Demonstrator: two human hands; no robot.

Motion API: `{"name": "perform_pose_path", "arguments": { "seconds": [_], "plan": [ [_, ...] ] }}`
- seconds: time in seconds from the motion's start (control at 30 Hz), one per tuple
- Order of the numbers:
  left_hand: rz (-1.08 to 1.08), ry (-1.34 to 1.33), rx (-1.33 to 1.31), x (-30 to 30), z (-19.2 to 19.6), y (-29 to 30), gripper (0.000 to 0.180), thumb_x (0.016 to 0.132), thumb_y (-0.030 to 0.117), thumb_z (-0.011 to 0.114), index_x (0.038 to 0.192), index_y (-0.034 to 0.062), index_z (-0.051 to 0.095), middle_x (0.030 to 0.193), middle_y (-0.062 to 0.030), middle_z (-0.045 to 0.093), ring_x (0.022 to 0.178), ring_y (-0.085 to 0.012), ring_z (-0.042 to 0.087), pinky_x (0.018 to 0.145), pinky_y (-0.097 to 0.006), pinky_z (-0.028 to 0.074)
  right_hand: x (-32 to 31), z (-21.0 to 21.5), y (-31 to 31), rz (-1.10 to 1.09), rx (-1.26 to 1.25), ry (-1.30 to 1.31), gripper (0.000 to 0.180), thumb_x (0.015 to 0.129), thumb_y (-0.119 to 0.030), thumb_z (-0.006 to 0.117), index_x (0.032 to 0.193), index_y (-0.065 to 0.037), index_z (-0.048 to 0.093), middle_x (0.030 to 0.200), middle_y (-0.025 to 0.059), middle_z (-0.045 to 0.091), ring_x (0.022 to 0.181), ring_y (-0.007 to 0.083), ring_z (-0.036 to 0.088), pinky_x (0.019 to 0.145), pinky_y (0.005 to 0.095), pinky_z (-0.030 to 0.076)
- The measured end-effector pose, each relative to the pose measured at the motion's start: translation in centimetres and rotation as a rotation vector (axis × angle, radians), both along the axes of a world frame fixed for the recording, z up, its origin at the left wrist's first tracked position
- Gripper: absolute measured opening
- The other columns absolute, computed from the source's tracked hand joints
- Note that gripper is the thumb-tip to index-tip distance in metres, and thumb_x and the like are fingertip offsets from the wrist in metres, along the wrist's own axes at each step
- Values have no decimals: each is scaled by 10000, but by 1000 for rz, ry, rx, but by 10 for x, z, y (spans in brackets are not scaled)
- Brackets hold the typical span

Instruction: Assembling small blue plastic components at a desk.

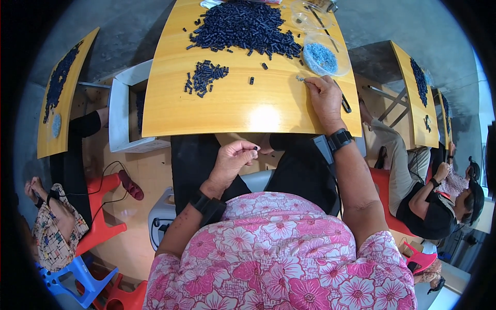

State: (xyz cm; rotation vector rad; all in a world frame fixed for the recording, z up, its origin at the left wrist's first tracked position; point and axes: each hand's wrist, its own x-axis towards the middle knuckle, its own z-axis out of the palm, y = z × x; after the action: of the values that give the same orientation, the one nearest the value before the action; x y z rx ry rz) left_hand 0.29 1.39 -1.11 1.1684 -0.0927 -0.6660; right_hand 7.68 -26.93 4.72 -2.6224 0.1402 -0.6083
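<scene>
My left hand (232, 163) is held over my lap, just off the table's near edge. Its thumb and fingers pinch a small black cylindrical part (255, 149). On the right side of the table, my right hand (326, 101) rests with thumb and forefinger drawn together at the surface. A few tiny pale-blue clear pieces (299, 78) lie by those fingertips; whether any is between them is too small to tell. Beyond this hand stands a clear round dish (321, 56) of such pieces. A black slim tool (345, 105) lies beside my right wrist.
A large heap of dark-blue small parts (243, 26) covers the far table (217, 116), with a smaller pile (205, 77) nearer left. Another clear dish (307, 16) stands far right. A white box (120, 113) is left of the table. Other people sit at tables on both sides.
</scene>
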Motion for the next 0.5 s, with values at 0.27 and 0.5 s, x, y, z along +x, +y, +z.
{"name": "perform_pose_path", "arguments": {
  "seconds": [0.27, 0.5],
  "plan": [
    [4, 0, 9, -1, 0, -1, 136, 886, 40, 600, 1008, -3, 642, 846, -33, 644, 742, -74, 584, 677, -213, 490, -7, -1, -4, 56, -60, -58, 57, 819, -92, 653, 850, -57, 684, 825, 110, 627, 764, 305, 618, 686, 375, 496],
    [-22, -36, 8, -2, -3, 3, 167, 896, 75, 612, 1040, -5, 640, 869, -37, 648, 787, -77, 600, 682, -210, 497, -23, -1, 0, 70, -245, 85, 37, 849, -69, 595, 882, -55, 608, 859, 123, 607, 785, 330, 610, 677, 407, 492]
  ]
}}
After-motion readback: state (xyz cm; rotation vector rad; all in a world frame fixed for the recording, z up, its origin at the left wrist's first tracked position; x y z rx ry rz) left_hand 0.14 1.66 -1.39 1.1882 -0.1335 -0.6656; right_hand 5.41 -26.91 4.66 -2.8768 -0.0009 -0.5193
